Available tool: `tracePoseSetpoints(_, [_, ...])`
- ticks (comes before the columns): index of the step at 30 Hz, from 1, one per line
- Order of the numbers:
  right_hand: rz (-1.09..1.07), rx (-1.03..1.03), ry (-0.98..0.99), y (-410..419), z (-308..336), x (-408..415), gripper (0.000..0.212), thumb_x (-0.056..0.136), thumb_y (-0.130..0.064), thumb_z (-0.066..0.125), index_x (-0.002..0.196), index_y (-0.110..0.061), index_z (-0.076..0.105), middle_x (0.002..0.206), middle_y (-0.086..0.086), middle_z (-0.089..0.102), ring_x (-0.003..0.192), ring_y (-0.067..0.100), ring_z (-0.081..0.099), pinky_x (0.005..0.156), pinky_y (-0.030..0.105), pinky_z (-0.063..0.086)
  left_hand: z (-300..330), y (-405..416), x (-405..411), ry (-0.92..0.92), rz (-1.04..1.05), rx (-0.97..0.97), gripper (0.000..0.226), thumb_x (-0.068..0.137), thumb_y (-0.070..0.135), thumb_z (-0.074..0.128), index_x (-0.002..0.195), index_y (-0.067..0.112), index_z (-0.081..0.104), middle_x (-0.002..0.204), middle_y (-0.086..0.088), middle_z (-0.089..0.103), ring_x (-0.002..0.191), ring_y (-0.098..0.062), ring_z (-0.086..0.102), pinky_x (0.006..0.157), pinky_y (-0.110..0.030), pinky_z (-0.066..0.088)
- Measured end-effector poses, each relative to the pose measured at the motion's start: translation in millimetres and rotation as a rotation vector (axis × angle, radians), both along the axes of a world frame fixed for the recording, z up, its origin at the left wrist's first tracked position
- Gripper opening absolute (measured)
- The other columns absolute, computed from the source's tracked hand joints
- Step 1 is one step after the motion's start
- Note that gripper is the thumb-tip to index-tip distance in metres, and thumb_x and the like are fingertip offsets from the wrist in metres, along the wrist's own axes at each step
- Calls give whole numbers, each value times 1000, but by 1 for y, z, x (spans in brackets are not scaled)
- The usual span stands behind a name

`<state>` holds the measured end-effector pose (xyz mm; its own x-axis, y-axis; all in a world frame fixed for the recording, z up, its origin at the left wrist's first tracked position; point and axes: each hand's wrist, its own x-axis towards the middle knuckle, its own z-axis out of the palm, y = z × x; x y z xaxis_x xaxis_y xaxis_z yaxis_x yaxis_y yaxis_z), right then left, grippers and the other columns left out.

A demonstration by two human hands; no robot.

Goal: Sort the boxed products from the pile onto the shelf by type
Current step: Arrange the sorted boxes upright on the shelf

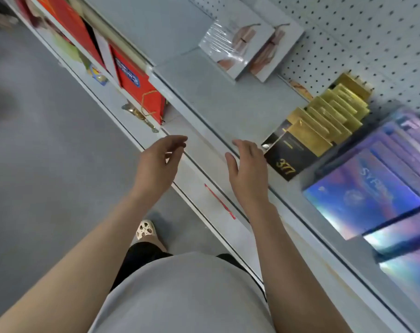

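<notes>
- Left hand (pixel 159 162): empty, fingers loosely curved, held in the air above the lower shelf edge, touching nothing.
- Right hand (pixel 248 168): empty, fingers relaxed and almost straight, hovering at the front edge of the grey shelf (pixel 218 102), just beside the black box.
- Black box (pixel 284 153) with gold "377" print: lies at the shelf front, at the near end of the gold row.
- Gold boxes (pixel 331 116): overlapping row running back toward the pegboard (pixel 372 32).
- Holographic blue-purple boxes (pixel 372 186): stacked group right of the gold row, same shelf; the far ones are blurred.
- Two white boxes (pixel 247 48) with a tan picture, shrink-wrapped: stand tilted against the pegboard, side by side, well apart from the gold row.
- Red boxes (pixel 137 85): on the lower shelf at left, upright.
- Brass object (pixel 139 116): on the lower shelf edge beside the red boxes; can't tell what it is.
- Red string (pixel 219 201): lies on the lower ledge below the right wrist.
- Grey shirt, black shorts, and a perforated shoe (pixel 145 229) on grey floor.
</notes>
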<state>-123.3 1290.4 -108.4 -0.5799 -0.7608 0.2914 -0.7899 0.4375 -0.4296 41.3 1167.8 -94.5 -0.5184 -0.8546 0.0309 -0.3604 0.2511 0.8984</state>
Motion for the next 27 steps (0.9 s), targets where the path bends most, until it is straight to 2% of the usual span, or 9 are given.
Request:
tracePoseSetpoints(9, [223,118,-129,-207,-11,86,33,101,-31,52,128,-12,56,122,9,63,111,28,57,91,40,46,-8,-167,137,-96,282,33,28,97,16,54,106,42,60,101,18,69,91,4,64,76,-2,41])
tracePoseSetpoints(12, [314,80,-165,-267,-5,104,33,100,-28,55,129,-13,55,126,10,60,113,28,56,91,43,50,-9,-215,162,-115,358,43,26,97,15,54,109,35,64,101,16,70,92,2,64,77,-3,41])
tracePoseSetpoints(16, [371,97,-149,-343,-6,115,33,100,-28,55,130,-12,55,124,8,62,114,25,54,93,35,44,-18,-276,176,-136,441,58,25,97,15,53,113,29,65,102,14,71,91,2,64,74,0,39])
tracePoseSetpoints(19, [410,113,-165,-404,-12,115,34,101,-28,52,130,-10,56,120,8,63,112,26,54,94,39,45,-23,-325,178,-145,459,80,24,97,16,53,114,28,65,104,14,70,95,0,64,76,-1,39])
tracePoseSetpoints(23, [454,89,-177,-497,-18,110,32,101,-28,52,128,-12,57,118,7,63,111,26,54,94,37,43,-25,-410,172,-156,467,77,24,97,16,54,114,28,65,104,14,71,94,1,63,78,-2,40])
tracePoseSetpoints(27, [481,106,-156,-598,-17,101,35,101,-32,49,129,-13,57,118,7,64,108,29,55,93,45,45,-17,-504,162,-184,464,44,24,96,14,55,112,28,66,104,12,71,92,-2,65,77,-4,42])
